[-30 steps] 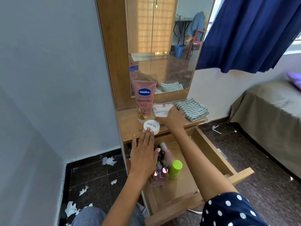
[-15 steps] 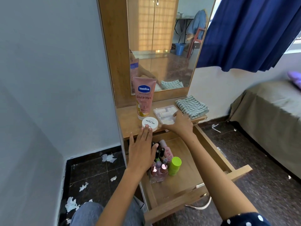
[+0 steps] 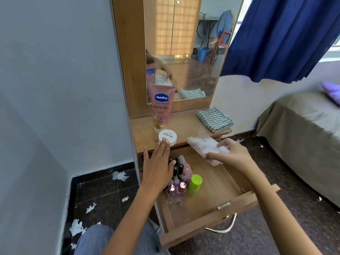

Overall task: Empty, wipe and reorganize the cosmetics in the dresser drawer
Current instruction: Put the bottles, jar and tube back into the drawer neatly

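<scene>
Two hands, one head view. Your left hand [image 3: 158, 168] lies flat, fingers straight and holding nothing, its fingertips [image 3: 163, 144] touching the white jar [image 3: 167, 138] on the dresser top [image 3: 185, 126]; the nail polish bottles [image 3: 177, 178] stand just right of those fingers, inside the drawer [image 3: 211, 208]. Your right hand [image 3: 230, 155] grips a clear pink case [image 3: 206, 147], fingers curled round its near end, above the drawer's back edge.

Progress, by my judgement: reorganizing is underway. In the drawer: bottles and a green bottle [image 3: 194, 184]. On top: the jar, a pink tube [image 3: 161, 107] beyond your left fingertips, and a folded cloth [image 3: 214, 118] beyond your right.

Room: bare drawer floor lies below your right fingers, between the green bottle and the right wall. The case hangs over open drawer space.
</scene>
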The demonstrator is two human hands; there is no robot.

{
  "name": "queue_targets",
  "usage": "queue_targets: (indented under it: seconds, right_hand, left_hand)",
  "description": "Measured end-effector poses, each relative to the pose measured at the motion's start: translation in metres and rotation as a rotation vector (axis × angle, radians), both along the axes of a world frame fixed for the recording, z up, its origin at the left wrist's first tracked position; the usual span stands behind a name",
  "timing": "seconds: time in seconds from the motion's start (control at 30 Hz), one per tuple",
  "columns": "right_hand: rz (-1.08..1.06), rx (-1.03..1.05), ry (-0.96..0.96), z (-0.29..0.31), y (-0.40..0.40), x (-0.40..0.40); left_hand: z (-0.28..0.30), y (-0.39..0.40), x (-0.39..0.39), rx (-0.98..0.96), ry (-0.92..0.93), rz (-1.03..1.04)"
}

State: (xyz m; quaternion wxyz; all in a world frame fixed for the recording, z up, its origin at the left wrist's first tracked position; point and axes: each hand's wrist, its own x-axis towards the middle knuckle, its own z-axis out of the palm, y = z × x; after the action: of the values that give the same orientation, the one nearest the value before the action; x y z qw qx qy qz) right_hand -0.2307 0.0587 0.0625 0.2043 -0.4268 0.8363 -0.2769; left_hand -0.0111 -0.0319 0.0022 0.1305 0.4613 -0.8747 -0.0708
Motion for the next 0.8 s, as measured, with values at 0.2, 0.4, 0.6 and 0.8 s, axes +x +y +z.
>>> queue_targets:
  seconds: [0.2,0.4,0.6,0.8]
  right_hand:
    - [-0.045,0.136,0.003,-0.027,0.016,-0.017]
    - [-0.054,0.266,0.259,-0.074,-0.008,-0.011]
    - [-0.061,0.338,0.318,-0.1,-0.025,-0.006]
    - [0.132,0.3,0.45,-0.113,-0.029,0.0]
  left_hand:
    - [-0.001,-0.002,0.001,0.033,0.007,-0.017]
    - [0.002,-0.006,0.005,0.047,-0.019,-0.032]
    - [0.002,-0.007,0.004,0.054,-0.032,-0.03]
    - [0.002,-0.007,0.006,0.056,-0.021,-0.034]
